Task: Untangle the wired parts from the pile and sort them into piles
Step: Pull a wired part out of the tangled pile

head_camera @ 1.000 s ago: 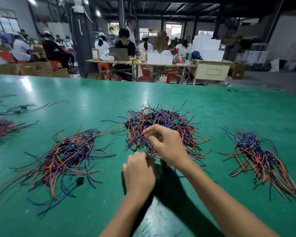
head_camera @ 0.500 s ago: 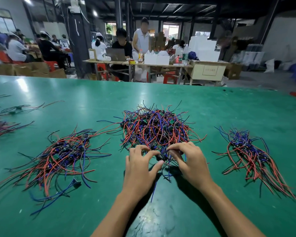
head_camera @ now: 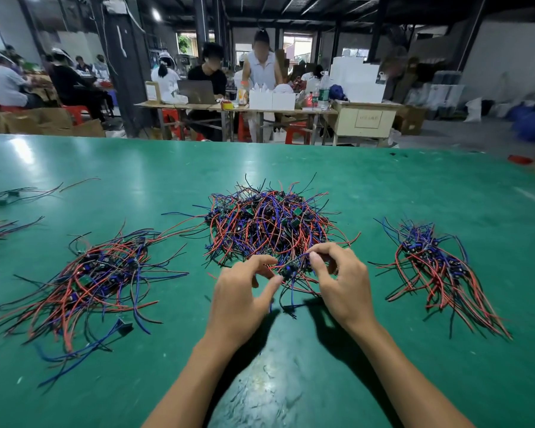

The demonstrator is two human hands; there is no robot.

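At the near edge of the central tangled pile (head_camera: 269,223), the left hand (head_camera: 244,291) and right hand (head_camera: 340,282) both pinch one wired part (head_camera: 290,269); untangling is under way; next, I judge, comes a gentle pull free.

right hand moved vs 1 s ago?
Yes. The right hand was reaching over the middle pile; it has come back to the pile's near edge, beside the left hand, pinching a wired part.

green worktable (head_camera: 383,186) | dark ceiling beams (head_camera: 322,7) | wooden tables (head_camera: 235,108) | red stools (head_camera: 78,112) | grey wall (head_camera: 507,54)
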